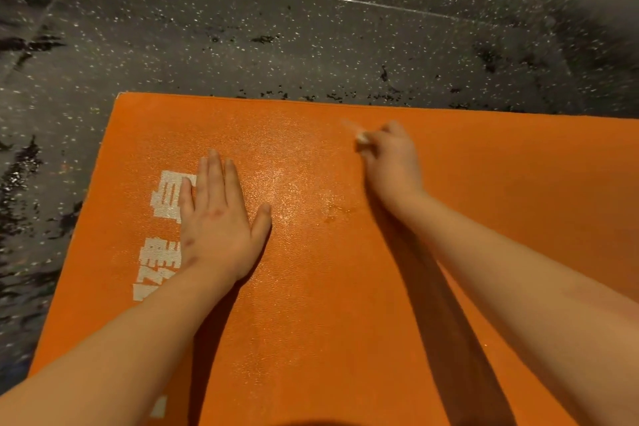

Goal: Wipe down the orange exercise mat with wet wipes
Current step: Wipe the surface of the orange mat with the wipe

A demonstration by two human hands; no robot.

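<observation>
On the left, the dark rubber floor with white speckles (pixel 242 28) is showing around the large orange exercise mat with a pebbled surface (pixel 311 304). The mat is lying flat on this floor and is filling the lower part of the view. Near the mat's left edge, white printed lettering (pixel 166 197) is showing. Your left hand (pixel 218 221) is lying flat across part of it, the fingers (pixel 214 176) straight and close together, the thumb spread, holding nothing. Use this hand as an anchor: lean on the palm so the mat is not sliding while the other hand is rubbing.

Between your hands a shiny wet patch (pixel 283 190) is glistening. I judge this part is already wiped, while the duller orange to the right and nearer to you is probably not yet done.

On the right, your right hand (pixel 394 162) is reaching close to the mat's far edge, its fingers curled tightly around a small white wet wipe (pixel 362 138). Only a bunched corner is peeking out, and the hand is blurred, so I cannot tell how much of the wipe is touching the mat. I suggest spreading the wipe flatter under the fingers and making overlapping strokes from the wet patch toward the dry side.
</observation>
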